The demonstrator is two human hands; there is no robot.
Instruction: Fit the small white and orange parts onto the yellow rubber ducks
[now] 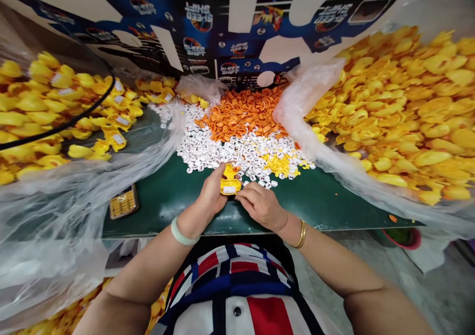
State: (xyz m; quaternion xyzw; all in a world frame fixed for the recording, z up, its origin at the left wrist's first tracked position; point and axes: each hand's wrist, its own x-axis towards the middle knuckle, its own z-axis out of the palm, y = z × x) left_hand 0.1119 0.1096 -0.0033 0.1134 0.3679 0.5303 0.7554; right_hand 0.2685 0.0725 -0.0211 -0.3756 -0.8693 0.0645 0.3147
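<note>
My left hand (212, 192) is closed round a small yellow duck toy (230, 180), held underside up with a white patch showing, just above the green table (326, 201). My right hand (260, 204) pinches at the duck's right side; I cannot make out whether anything is between those fingertips. Just beyond my hands lie several small white round pieces (208, 149), a heap of orange pieces (243, 110) and a small clump of yellow pieces (278, 164).
A big clear bag of yellow duck bodies (404, 107) fills the right side. Another pile of yellow ducks with white patches (63, 112) lies on plastic at the left, crossed by a black cable (55, 129). A phone (123, 202) lies near the table's left front. Printed blue cartons (208, 23) stand behind.
</note>
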